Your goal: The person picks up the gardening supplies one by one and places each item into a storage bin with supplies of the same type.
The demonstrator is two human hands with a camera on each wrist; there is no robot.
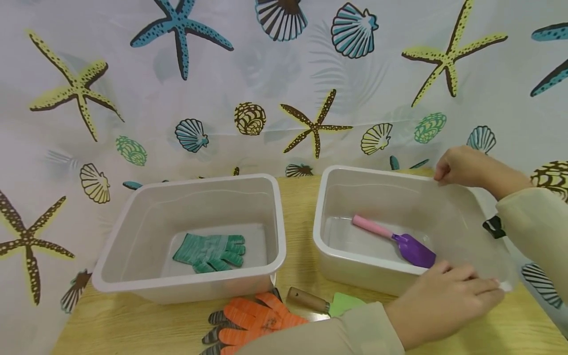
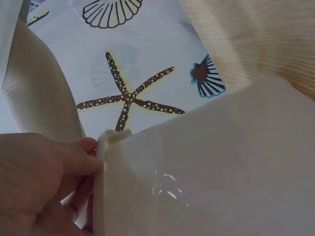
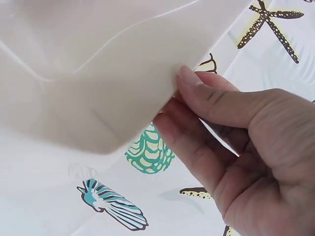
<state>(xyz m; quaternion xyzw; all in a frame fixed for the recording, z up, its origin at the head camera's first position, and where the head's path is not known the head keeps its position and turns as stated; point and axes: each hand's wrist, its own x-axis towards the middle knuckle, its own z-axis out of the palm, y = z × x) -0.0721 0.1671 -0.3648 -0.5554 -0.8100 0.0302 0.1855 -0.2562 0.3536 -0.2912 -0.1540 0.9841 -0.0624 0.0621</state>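
Observation:
Both hands hold the right end of a cream plastic bin standing on the right. In the right wrist view my right hand pinches the bin's edge between thumb and fingers; in the head view that hand is at the far rim. Along the near right rim lies my left hand. Its thumb and fingers grip the raised rim in the left wrist view, beside the bin's glossy wall. Inside the bin rests a purple scoop with a pink handle.
A second cream bin stands at left, holding a green glove. In front, an orange glove lies near a tool with a wooden handle and green part, partly behind the left sleeve. A patterned curtain hangs behind the table.

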